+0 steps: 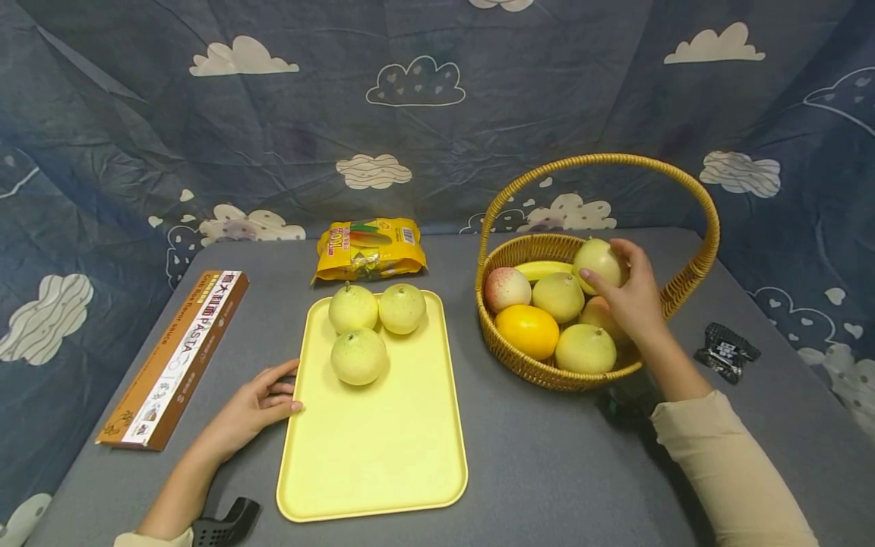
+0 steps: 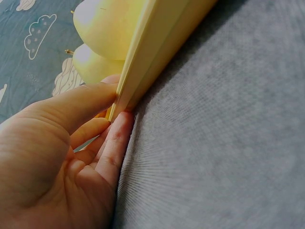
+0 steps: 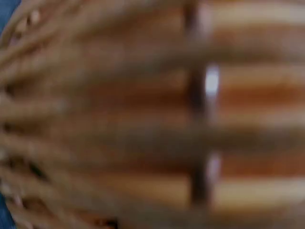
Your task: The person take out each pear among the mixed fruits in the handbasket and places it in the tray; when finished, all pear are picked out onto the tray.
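Head view: The right hand (image 1: 632, 292) holds a pale green-yellow pear (image 1: 592, 258) at the right rear of a wicker basket (image 1: 529, 372), below the arching handle (image 1: 601, 159). Thumb and fingers are parted to the pear's width and curved onto it — thumb on the near side, fingers over the far right. Whether the fruit is clear of its neighbours cannot be told. Around it in the basket lie two more pears (image 1: 558, 297), a banana (image 1: 543, 270), a red-and-white peach (image 1: 507, 289) and an orange-yellow fruit (image 1: 526, 332). Across the table (image 1: 519, 456), the left hand (image 1: 260, 399) grips the left edge of a yellow tray (image 1: 376, 448), its thumb at the rim and its fingers bent. Three pears (image 1: 358, 356) sit grouped toward the tray's far end, just short of a yellow packet (image 1: 371, 262). A pasta box (image 1: 171, 365) lies at left, a small black packet (image 1: 728, 352) at right.

Left wrist view: The thumb meets the tray's rim from above, with other fingers against the outer side and low by the table — a narrow pinch on the edge. Two pears show beyond.

Right wrist view: Blurred wicker fills the frame; the right fingers cannot be seen from here.
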The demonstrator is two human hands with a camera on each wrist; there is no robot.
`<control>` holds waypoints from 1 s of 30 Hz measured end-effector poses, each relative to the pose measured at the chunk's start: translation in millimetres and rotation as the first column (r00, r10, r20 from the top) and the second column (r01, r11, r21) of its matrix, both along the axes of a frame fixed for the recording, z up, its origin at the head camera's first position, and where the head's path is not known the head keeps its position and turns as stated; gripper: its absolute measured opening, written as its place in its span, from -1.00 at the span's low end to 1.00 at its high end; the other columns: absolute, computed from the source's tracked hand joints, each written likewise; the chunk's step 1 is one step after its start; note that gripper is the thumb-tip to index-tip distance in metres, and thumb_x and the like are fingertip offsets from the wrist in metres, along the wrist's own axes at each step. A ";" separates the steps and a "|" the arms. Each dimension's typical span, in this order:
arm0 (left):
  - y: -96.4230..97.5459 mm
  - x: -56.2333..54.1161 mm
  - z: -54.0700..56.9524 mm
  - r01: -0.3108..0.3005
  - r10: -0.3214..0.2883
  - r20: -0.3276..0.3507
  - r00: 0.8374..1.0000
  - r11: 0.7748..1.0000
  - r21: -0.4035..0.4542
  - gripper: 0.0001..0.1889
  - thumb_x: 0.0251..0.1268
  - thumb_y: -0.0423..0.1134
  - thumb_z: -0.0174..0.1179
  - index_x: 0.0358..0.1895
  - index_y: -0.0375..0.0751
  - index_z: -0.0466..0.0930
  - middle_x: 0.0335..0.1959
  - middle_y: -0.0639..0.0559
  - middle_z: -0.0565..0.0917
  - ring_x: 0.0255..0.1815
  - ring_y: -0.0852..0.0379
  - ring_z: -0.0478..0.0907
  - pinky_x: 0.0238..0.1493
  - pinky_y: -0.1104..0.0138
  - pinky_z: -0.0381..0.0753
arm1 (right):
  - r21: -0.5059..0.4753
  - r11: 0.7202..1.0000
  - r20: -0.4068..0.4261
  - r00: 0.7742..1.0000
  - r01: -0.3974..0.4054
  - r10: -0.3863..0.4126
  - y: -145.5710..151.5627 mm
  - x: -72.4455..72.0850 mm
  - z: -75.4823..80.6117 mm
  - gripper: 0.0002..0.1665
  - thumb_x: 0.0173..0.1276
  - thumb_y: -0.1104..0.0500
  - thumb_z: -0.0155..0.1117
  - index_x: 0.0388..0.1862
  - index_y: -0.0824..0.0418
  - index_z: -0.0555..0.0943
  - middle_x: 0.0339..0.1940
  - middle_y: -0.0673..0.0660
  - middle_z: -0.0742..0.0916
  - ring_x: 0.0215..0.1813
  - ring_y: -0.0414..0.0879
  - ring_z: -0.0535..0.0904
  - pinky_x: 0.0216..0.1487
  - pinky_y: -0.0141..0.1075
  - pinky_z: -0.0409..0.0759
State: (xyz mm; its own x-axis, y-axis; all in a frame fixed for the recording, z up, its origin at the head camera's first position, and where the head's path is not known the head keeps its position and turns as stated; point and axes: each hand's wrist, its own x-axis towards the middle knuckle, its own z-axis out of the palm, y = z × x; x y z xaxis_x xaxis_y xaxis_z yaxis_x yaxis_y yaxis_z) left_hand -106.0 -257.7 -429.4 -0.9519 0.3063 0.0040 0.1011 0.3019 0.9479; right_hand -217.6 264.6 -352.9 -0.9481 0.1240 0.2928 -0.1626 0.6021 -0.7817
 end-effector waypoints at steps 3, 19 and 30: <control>-1.0 -0.4 -0.2 -0.002 0.002 0.006 1.000 1.000 -0.009 -0.29 0.12 -0.35 0.23 0.33 -0.38 0.10 0.11 -0.30 0.25 -0.13 0.26 0.45 -0.15 0.46 0.52 | 0.019 1.000 0.014 1.000 -0.010 0.010 3.6 -4.0 -0.6 -0.12 0.19 -0.10 0.23 0.35 0.25 0.11 0.24 0.29 0.25 0.17 0.15 0.20 -0.01 0.02 0.32; -1.6 -0.4 0.2 -0.003 0.003 0.005 1.000 1.000 -0.002 -0.29 0.11 -0.36 0.23 0.33 -0.38 0.10 0.12 -0.31 0.25 -0.13 0.26 0.46 -0.15 0.45 0.52 | 0.142 0.989 0.160 0.987 -0.044 0.021 14.4 -17.8 -0.4 0.01 0.18 -0.22 0.15 0.41 0.26 -0.03 0.24 0.42 0.20 0.10 0.32 0.23 -0.06 0.19 0.31; -0.4 0.0 0.8 0.003 -0.003 0.004 1.000 1.000 -0.001 -0.29 0.12 -0.38 0.23 0.32 -0.42 0.09 0.11 -0.32 0.25 -0.14 0.26 0.46 -0.17 0.46 0.53 | 0.112 0.994 0.127 0.992 -0.010 -0.005 16.3 -17.6 0.4 0.02 0.10 -0.17 0.27 0.39 0.22 0.05 0.24 0.37 0.21 0.08 0.28 0.25 -0.06 0.17 0.33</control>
State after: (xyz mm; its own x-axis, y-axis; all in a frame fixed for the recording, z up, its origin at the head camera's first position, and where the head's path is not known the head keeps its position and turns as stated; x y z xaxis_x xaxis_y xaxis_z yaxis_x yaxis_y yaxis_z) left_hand -106.0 -258.1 -428.6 -0.9509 0.3096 0.0002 0.0986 0.3024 0.9481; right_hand -235.2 280.9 -352.5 -0.9787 0.0948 0.1822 -0.0682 0.6870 -0.7234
